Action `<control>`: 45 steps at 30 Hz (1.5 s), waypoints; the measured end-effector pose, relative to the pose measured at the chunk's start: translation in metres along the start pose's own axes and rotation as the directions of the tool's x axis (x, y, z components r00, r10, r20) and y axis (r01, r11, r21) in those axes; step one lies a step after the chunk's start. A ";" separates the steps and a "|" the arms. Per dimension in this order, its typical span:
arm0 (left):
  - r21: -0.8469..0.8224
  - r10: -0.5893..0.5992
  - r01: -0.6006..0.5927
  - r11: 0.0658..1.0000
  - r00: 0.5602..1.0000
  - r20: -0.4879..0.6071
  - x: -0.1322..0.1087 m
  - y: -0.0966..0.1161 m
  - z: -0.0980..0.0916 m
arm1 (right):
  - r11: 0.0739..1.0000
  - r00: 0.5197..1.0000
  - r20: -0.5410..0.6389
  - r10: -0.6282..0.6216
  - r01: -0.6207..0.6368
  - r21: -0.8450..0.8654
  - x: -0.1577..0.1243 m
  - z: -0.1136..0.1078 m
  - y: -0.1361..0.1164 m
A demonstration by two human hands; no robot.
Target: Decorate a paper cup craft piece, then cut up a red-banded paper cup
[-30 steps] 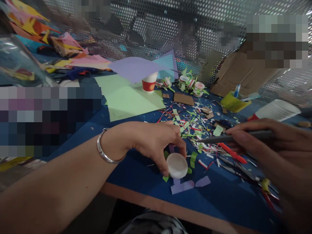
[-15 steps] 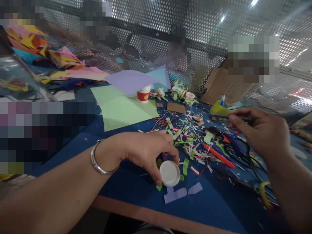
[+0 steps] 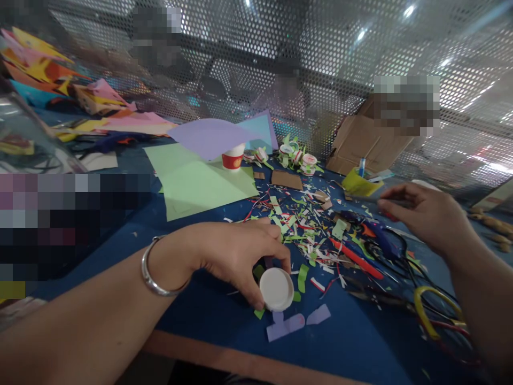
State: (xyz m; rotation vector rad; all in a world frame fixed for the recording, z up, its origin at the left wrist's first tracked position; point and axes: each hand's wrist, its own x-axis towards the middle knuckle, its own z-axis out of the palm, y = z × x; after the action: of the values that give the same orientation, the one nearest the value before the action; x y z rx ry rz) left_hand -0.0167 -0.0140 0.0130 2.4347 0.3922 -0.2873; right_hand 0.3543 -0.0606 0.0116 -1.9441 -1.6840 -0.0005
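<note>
Head view, the only one: the left hand (image 3: 250, 259) grasps a white cup base (image 3: 276, 290), thumb against its left side and fingers curled round toward its far side. The cup base sits close to the near edge of the bench (image 3: 208, 323), around the middle of that edge, with its shallow hollow facing up. One purple strip (image 3: 286, 327) lies just on its near side, a purple piece (image 3: 319, 314) beside that, and green strips (image 3: 303, 278) on its right.

The right hand (image 3: 427, 214) is over the right side of the bench, pinching a slim dark pen (image 3: 363, 199) whose tip points left, near the yellow holder (image 3: 362, 182). Whether the tip touches anything is too blurred to tell.

Judging by this, the step in hand is steadying the cup base while the pen is held well apart from it. Setting the pen down would call for a spot off the paper scraps (image 3: 308, 230); bringing it to the cup base would call for a path over the glue gun (image 3: 382, 240) and the red cutter (image 3: 356, 258). Either way the left hand needs only a light hold, since the thin wall could probably bend and the strips look loose enough to shift.
</note>
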 end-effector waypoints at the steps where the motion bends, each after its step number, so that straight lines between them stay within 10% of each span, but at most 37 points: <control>1: 0.001 0.006 -0.006 1.000 1.000 0.001 0.000 0.000 0.000 | 0.999 1.000 0.009 0.025 -0.024 -0.038 -0.001 -0.003 0.002; 13: 0.022 0.024 -0.023 0.999 1.000 -0.013 -0.001 0.001 0.001 | 0.964 0.997 -0.057 0.061 -0.073 -0.255 0.005 -0.009 0.009; 22: 0.035 0.028 -0.028 0.999 0.999 -0.015 -0.001 0.000 0.002 | 0.961 0.971 0.216 -0.104 0.154 -0.230 -0.021 0.002 -0.017; 28: 0.042 0.040 -0.039 0.998 0.999 -0.031 -0.001 0.001 0.004 | 0.943 0.804 0.568 -0.177 0.303 -0.136 -0.058 0.001 -0.037; 45: 0.059 0.001 0.002 0.998 0.999 -0.047 0.003 -0.002 0.006 | 0.924 0.797 0.581 -0.166 0.332 -0.191 -0.067 0.013 -0.032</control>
State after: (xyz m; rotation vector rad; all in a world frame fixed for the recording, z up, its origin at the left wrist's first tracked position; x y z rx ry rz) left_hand -0.0156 -0.0155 0.0061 2.5033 0.4098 -0.2453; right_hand 0.3060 -0.1148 -0.0102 -2.0287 -2.4435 0.2629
